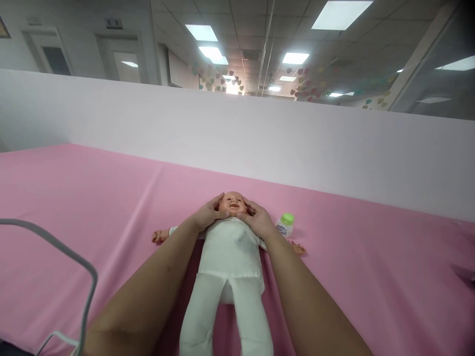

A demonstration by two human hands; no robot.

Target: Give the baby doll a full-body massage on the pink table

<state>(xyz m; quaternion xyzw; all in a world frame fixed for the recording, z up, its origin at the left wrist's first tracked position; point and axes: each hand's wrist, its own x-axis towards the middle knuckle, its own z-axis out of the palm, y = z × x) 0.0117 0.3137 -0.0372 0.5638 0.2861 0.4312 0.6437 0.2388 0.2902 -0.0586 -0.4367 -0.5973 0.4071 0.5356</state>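
Observation:
A baby doll [232, 252] in white clothes lies on its back, its head at the far end and its legs towards me. My left hand [211, 213] cups one side of the doll's head, the thumb along the jaw. On the other side, my right hand [257, 216] mirrors it, its thumb near the chin and fingers by the temple. The doll's arms stretch out sideways, partly hidden under my forearms. Just right of my right wrist stands a small clear bottle [285, 229] with a green lid and a printed label.
Pink cloth [356, 257] with some creases covers the surface. A white partition [237, 133] runs along the far edge. At the lower left, a grey cable [74, 254] curves in front of the view. Ceiling lights and doors show beyond the partition.

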